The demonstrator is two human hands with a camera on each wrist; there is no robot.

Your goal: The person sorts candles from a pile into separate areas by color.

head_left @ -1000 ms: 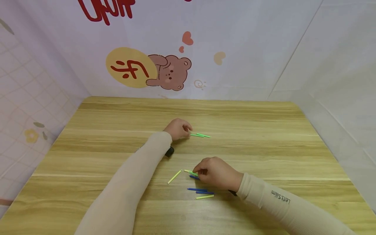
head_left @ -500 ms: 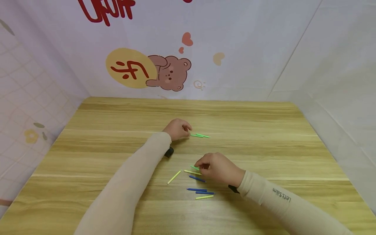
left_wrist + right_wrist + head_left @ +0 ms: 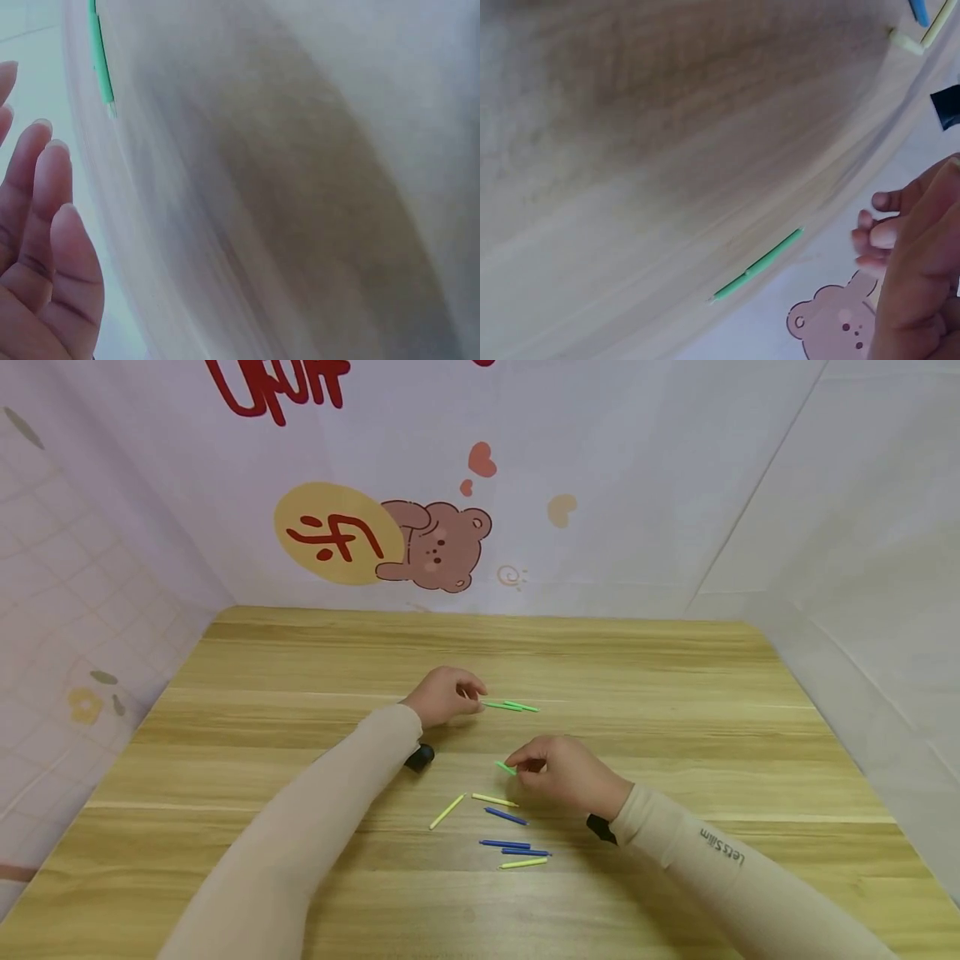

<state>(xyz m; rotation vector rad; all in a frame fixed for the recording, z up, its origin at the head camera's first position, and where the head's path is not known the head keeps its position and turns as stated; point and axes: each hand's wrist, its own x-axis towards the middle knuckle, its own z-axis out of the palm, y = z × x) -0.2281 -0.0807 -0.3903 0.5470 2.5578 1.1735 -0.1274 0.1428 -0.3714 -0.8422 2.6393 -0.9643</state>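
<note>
My right hand (image 3: 568,774) pinches a slim green stick (image 3: 505,767) between thumb and fingertips, over the middle of the table; most of that stick is hidden by the fingers. Farther back, two more slim green sticks (image 3: 521,706) lie almost end to end, slightly overlapping. My left hand (image 3: 444,696) is beside their left end, fingers loosely bent. In the left wrist view its fingers (image 3: 54,180) hold nothing, and a green stick (image 3: 102,64) with a narrow pale tip lies beyond them. The right wrist view shows the green pair (image 3: 757,265) on the wood.
Nearer the front, yellow sticks (image 3: 447,812) and blue sticks (image 3: 506,816) lie scattered on the wooden table (image 3: 675,693). One yellow stick (image 3: 523,863) lies frontmost, under two blue ones. A printed cloth (image 3: 600,485) hangs behind the table, and pale cloth flanks both sides.
My right hand has lifted the green stick from beside the yellow and blue ones and carried it toward the back. My left hand has shifted slightly left, near the green pair.
</note>
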